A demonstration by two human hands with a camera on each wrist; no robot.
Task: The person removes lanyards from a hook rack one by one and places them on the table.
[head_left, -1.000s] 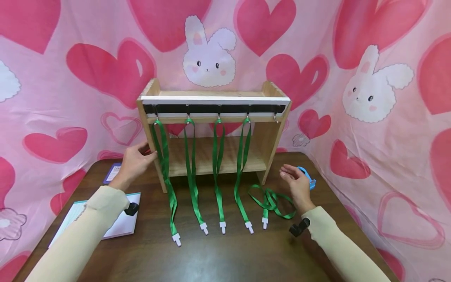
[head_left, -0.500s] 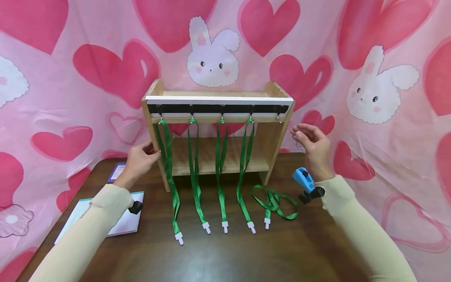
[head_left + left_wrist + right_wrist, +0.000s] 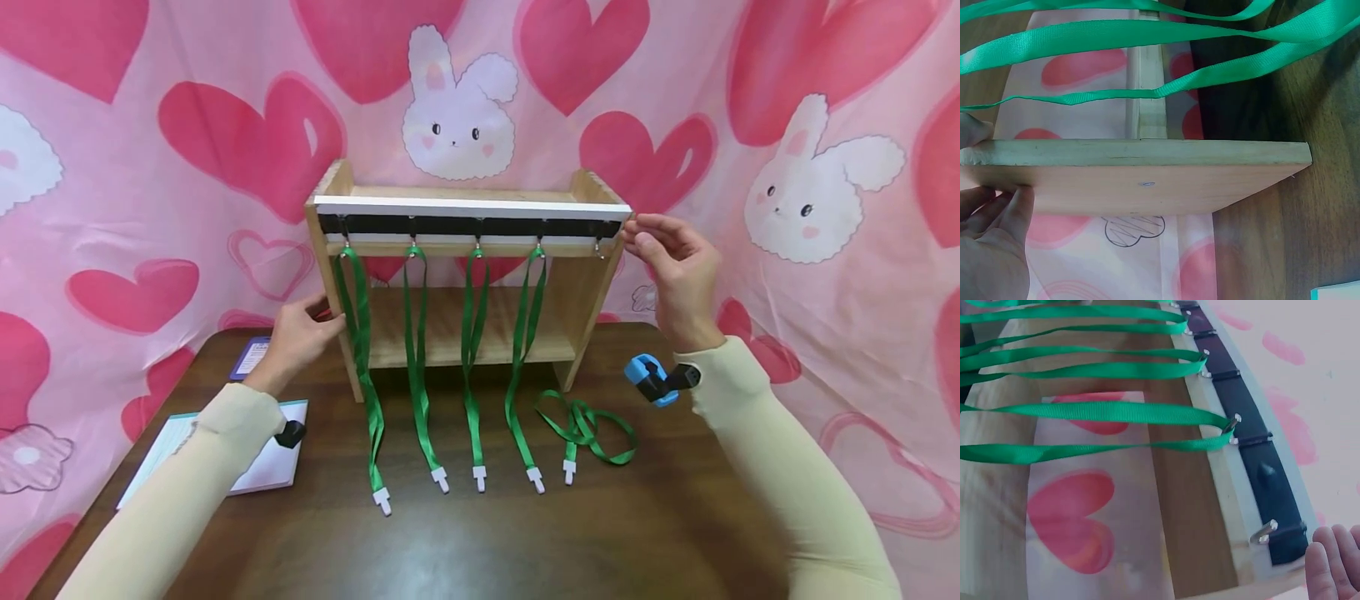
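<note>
My left hand (image 3: 300, 333) grips the left side panel of a small wooden shelf (image 3: 457, 325); the left wrist view shows the thumb on its front edge and fingers on the outer face (image 3: 1141, 187). My right hand (image 3: 682, 275) is at the shelf's upper right corner, fingers nearly straight and together, holding nothing. Whether the fingertips touch the wood, I cannot tell. Several green lanyards (image 3: 471, 358) with white clips hang from metal hooks on the black strip (image 3: 510, 227). The rightmost hook (image 3: 1266, 531) is bare. Another green lanyard (image 3: 581, 429) lies looped on the table.
White pads or papers with a teal edge (image 3: 273, 458) lie at the left, partly under the forearm. Behind them is a purple card holder (image 3: 247, 358). A blue object (image 3: 647, 371), partly hidden by the wrist camera, stands at the right. A pink heart-patterned cloth (image 3: 247, 167) hangs behind.
My right hand has risen from above the table at the right to the shelf's upper right corner. The left hand has kept its grip on the left panel.
</note>
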